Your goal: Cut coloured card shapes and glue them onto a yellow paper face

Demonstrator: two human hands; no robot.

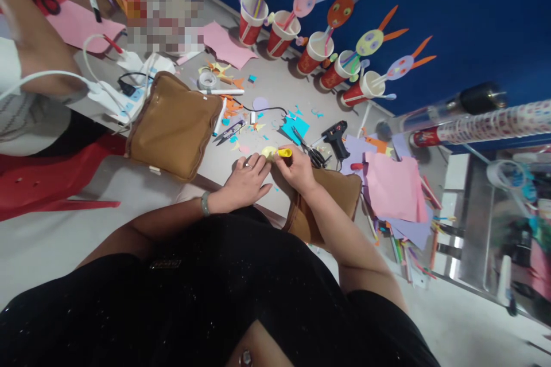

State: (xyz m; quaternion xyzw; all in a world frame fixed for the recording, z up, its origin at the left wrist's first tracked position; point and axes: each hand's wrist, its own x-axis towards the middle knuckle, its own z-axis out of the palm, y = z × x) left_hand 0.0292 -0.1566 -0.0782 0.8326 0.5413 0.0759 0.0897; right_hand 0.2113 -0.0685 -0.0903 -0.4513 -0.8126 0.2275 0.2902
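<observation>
My right hand (300,171) grips a yellow marker (284,153), its tip pointed down at a small pale yellow paper piece (268,151) near the table's front edge. Flat on the table lies my left hand (244,180), fingers extended, the fingertips at the lower edge of that paper. Just beyond my right hand are black-handled scissors (316,156) and a turquoise paper sheet (296,128). Thread snips (231,132) rest beyond my left hand among small coloured paper scraps. A black glue gun (337,136) stands to the right.
Several red-and-white paper cups (282,40) holding paper rabbit heads line the blue wall. Brown cushion-like pieces (176,126) flank my hands. A power strip (124,104) with cables sits left, near another person's arm (47,63). Pink paper (394,186) lies stacked at right.
</observation>
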